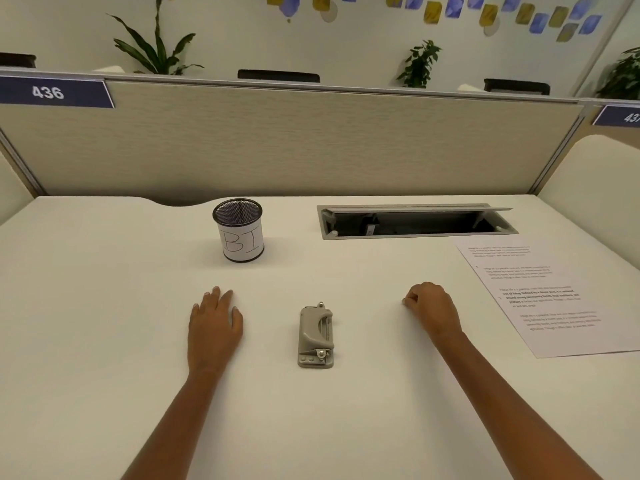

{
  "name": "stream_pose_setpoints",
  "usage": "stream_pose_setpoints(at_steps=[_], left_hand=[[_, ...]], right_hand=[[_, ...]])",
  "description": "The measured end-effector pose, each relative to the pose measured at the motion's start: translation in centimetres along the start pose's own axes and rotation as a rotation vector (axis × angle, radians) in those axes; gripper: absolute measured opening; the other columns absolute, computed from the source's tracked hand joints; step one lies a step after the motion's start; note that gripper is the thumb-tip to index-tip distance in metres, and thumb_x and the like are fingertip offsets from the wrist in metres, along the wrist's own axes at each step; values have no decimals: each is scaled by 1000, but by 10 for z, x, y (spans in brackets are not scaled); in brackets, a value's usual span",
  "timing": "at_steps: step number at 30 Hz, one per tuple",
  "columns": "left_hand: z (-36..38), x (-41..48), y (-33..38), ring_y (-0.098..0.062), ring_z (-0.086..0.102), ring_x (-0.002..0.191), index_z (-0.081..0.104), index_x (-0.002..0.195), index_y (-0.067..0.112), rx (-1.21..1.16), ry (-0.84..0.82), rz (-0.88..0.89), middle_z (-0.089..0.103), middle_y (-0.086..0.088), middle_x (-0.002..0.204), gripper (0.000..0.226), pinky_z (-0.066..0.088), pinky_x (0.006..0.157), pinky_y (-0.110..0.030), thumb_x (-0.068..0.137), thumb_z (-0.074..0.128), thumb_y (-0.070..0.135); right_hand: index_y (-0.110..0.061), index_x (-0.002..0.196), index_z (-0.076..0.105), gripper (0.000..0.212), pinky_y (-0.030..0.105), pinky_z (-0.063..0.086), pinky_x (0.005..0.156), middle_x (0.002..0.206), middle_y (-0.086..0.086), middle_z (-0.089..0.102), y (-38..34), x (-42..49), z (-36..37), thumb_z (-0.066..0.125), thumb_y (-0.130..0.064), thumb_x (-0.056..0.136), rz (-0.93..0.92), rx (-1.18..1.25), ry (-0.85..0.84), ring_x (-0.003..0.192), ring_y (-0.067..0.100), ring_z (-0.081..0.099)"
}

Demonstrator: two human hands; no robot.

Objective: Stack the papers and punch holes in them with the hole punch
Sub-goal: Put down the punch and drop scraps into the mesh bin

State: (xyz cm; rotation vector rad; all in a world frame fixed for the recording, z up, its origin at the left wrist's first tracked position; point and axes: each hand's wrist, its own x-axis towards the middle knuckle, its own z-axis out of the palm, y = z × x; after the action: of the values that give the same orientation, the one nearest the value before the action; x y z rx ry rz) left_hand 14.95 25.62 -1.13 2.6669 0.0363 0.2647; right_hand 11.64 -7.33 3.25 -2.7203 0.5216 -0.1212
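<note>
White desk point(104, 306) in a beige-walled cubicle, both hands resting empty on it.
Printed papers point(543, 299) lie flat at the right edge, well apart from the grey hole punch point(316, 336) — its long axis runs away from the person, midway between the hands, nothing blocking it. Mesh pen cup point(239, 230) stands farther back. Left hand point(214, 323) lies flat, fingers spread; right hand point(433, 310) is curled into a loose fist — holding nothing.

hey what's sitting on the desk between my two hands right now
The grey hole punch lies between the left hand and the right hand, touching neither. The head view shows only bare white desk on either side of it.
</note>
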Motion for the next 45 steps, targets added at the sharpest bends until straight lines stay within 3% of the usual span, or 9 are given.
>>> stream_pose_setpoints(at_steps=[5, 9, 13, 18, 26, 31, 34, 40, 45], left_hand=[[1, 0, -1, -28, 33, 136, 45, 131, 3, 8, -3, 3, 38, -18, 146, 41, 19, 115, -41, 91, 43, 12], [1, 0, -1, -29, 33, 136, 46, 131, 2, -2, 3, 5, 38, -19, 146, 41, 20, 115, -42, 91, 43, 11], [1, -1, -1, -29, 33, 136, 46, 131, 2, -6, 7, 5, 39, -18, 146, 41, 19, 115, -42, 91, 43, 11], [2, 0, -1, -30, 34, 136, 46, 130, 2, 1, 11, 7, 39, -18, 145, 41, 19, 115, -42, 91, 43, 10], [1, 0, -1, -30, 38, 132, 48, 129, 1, 7, 15, 10, 42, -19, 143, 40, 23, 113, -43, 90, 44, 10], [2, 0, 0, -30, 36, 133, 47, 129, 2, 0, 7, 6, 41, -18, 144, 40, 21, 114, -42, 90, 43, 11], [3, 0, -2, -28, 34, 135, 46, 130, 4, 3, 8, 6, 39, -17, 145, 40, 20, 115, -41, 91, 42, 12], [2, 1, -2, -27, 32, 137, 44, 132, 5, 1, 8, -1, 37, -16, 147, 42, 18, 116, -40, 91, 41, 13], [1, 0, -1, -26, 30, 138, 43, 133, 5, -1, -2, -3, 35, -15, 148, 42, 18, 116, -39, 92, 40, 14]], right_hand=[[0, 83, 60, 17, 28, 35, 64, 95, 15, 64, -6, 8, 2, 44, -2, 87, -13, -181, -36, 81, 30, 57], [-7, 56, 33, 32, 29, 32, 61, 62, 3, 37, -8, 10, 5, 41, 1, 86, -40, -297, -49, 73, 27, 47], [-1, 81, 57, 16, 32, 40, 65, 84, 12, 53, -5, 12, 4, 42, -3, 88, -48, -264, -46, 76, 27, 52], [-1, 99, 63, 24, 35, 48, 81, 106, 15, 65, -1, 15, 4, 41, -3, 89, -68, -239, -30, 96, 31, 60], [-2, 84, 58, 18, 28, 36, 63, 95, 17, 64, -3, 21, 3, 40, 2, 85, -48, -224, -80, 74, 24, 48], [-9, 54, 31, 31, 24, 31, 53, 67, 7, 43, -7, 22, 4, 43, 1, 81, -13, -230, -138, 67, 26, 43], [-12, 51, 25, 37, 22, 20, 43, 58, 1, 30, -9, 22, 3, 43, -1, 81, -14, -232, -160, 56, 20, 36], [-11, 49, 34, 38, 20, 27, 47, 64, 8, 47, -36, 27, 8, 53, -4, 82, 15, 156, -219, 54, 17, 42], [-7, 60, 44, 23, 26, 36, 64, 65, 14, 43, -114, 27, 9, 51, -2, 81, -148, 472, -148, 61, 20, 41]])
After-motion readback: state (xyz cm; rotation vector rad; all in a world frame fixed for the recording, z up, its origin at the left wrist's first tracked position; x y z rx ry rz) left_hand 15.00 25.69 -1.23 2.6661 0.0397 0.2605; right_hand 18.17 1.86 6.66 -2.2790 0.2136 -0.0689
